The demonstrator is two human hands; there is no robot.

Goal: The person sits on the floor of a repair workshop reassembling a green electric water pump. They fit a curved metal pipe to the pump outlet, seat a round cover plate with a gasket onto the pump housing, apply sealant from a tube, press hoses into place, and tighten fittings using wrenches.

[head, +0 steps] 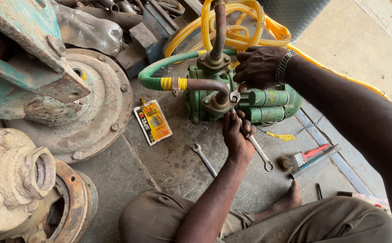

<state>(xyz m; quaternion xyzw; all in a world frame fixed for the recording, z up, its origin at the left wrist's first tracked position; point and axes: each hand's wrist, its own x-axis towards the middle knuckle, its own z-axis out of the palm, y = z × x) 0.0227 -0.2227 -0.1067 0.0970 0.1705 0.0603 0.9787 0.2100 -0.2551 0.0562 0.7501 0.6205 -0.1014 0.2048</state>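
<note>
Green paint covers the pump [250, 103], which sits on the concrete floor [169, 166] between the person's knees, with a rusty elbow pipe [209, 86] bolted to its front and a second rusty pipe [219, 31] rising from its top flange. The left hand [237, 135] has its fingers wrapped around the shank of a spanner [255, 146], whose open head sits at a bolt on the front flange, just beside the elbow pipe. The right hand [260, 67] rests on top of the pump body, fingers curled down against it as if steadying it; whether it grips anything small cannot be told.

Judging by this, the work on the flange bolts is mid-way: both pipes and the green hose [160, 72] with its yellow band are in place on the pump, and the spanner is engaged rather than set aside. Whether the bolt is being tightened or loosened cannot be told.

A second spanner [204, 159] lies on the floor near the left wrist, a grease sachet [153, 121] lies beside the pump, and a brush [301, 159] with a red handle lies to the right.
</note>
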